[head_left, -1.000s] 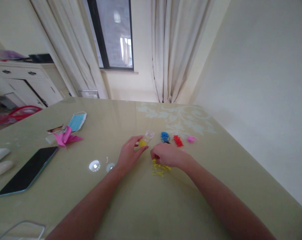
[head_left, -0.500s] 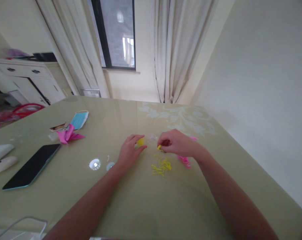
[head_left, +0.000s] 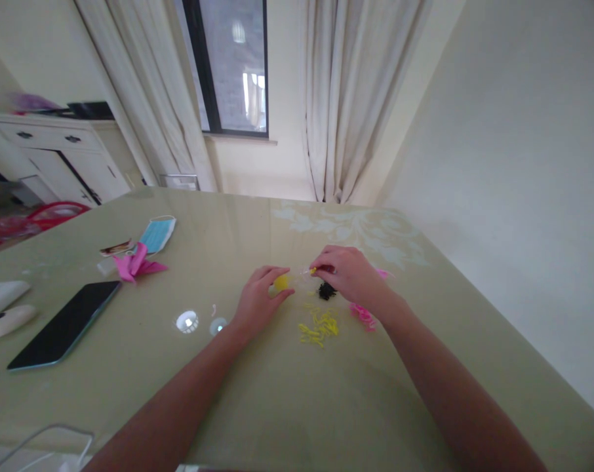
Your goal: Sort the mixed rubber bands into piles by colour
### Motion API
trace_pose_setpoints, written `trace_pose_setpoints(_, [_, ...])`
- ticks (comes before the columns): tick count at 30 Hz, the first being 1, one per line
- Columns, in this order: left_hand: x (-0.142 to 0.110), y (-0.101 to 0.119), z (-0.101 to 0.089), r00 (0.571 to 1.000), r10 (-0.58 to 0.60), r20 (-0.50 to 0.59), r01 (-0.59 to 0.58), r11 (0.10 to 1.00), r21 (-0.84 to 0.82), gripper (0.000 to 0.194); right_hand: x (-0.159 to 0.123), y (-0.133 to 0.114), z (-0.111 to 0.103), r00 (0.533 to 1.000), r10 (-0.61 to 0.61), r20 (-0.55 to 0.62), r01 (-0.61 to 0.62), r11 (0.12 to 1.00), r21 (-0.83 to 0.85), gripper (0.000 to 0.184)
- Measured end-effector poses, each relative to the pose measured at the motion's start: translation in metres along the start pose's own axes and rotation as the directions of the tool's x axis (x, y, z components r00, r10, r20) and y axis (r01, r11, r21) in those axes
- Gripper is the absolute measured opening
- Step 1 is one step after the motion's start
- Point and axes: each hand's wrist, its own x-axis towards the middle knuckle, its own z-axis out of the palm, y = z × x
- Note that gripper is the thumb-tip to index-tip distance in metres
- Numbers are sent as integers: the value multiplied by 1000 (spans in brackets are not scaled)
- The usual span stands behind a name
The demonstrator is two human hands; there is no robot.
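My left hand (head_left: 256, 300) rests on the olive table (head_left: 257, 393), fingers curled round a small clear container (head_left: 283, 282) with yellow bits inside. My right hand (head_left: 347, 273) hovers just to its right, pinching a small yellow piece (head_left: 313, 270) near the container's mouth. Below the hands lies a loose heap of yellow pieces (head_left: 319, 327). A small black heap (head_left: 326, 290) sits under my right hand, and pink pieces (head_left: 363, 316) lie beside my right wrist.
A black phone (head_left: 65, 324) lies at the left, with a pink paper scrap (head_left: 136, 264) and a blue face mask (head_left: 157, 234) behind it. White objects (head_left: 4, 316) sit at the left edge. A wall runs along the table's right side.
My right hand left the yellow heap and rose up and right toward the container, carrying a yellow piece. The black heap now shows below it. My left hand stayed on the container.
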Motion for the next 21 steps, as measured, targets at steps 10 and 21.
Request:
trace_pose_setpoints(10, [-1, 1, 1, 999, -22, 26, 21, 1000, 20, 40, -2, -1, 1, 1000, 27, 2, -27, 999, 45, 27])
trace_pose_setpoints(21, [-2, 4, 0, 1000, -1, 15, 1, 999, 36, 41, -1, -9, -1, 993, 120, -13, -119, 992, 49, 10])
